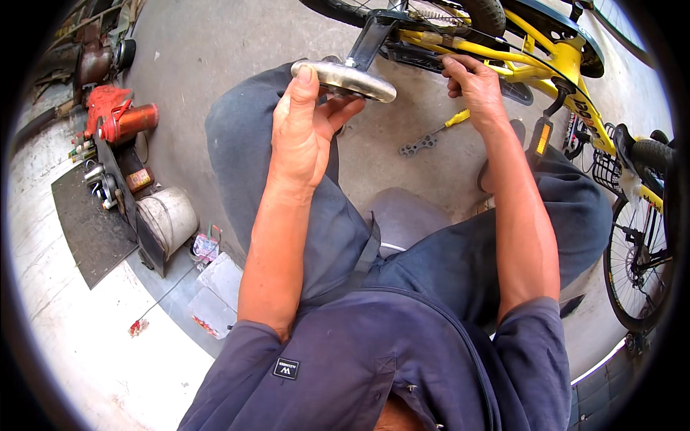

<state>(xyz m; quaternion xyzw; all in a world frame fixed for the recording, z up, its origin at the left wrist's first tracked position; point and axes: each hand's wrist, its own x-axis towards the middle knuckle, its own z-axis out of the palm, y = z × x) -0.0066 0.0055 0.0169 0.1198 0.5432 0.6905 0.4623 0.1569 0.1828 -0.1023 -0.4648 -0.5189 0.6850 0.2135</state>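
My left hand (305, 126) grips a silver-rimmed round disc (343, 79), thumb on its face and fingers under it; the disc is on a black bracket (370, 39) attached to a yellow bicycle (568, 57). My right hand (471, 86) has curled fingers at the bike's lower frame, beside a black part; what they hold is hidden. On the concrete floor between my knees lie a yellow-handled tool (456, 118) and a dark multi-socket wrench (417, 147), below the bike.
At left are a red cylindrical tool (133, 122), a white bucket (172, 215), a dark mat (86, 230) and clear plastic boxes (215, 287). At right a bicycle wheel (632, 266) stands close to my knee. My bent legs frame the floor (388, 172) ahead.
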